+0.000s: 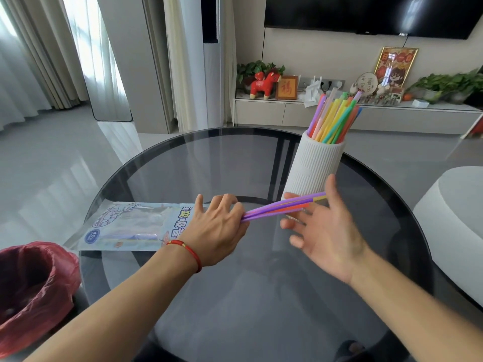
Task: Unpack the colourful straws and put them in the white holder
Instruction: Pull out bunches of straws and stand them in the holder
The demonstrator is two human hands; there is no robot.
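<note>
**Straws held over the glass table, holder half full**

At centre frame the left hand [217, 226], a red string bracelet [187, 250] on its wrist, is clamped around one end of a small bunch of straws [279, 206], mostly purple with an orange and a yellow one. The bunch slants up to the right, its far ends lying across the fingers of the right hand [326, 228], which is spread open, palm up, gripping nothing. Just behind that hand, right of centre, stands the white ribbed holder [313, 165] on the round glass table [235, 296], with many coloured straws [333, 118] leaning in it. The flat plastic packet [130, 226] lies at left, partly under the left wrist. A red bag [34, 288] fills the lower left corner.
</note>
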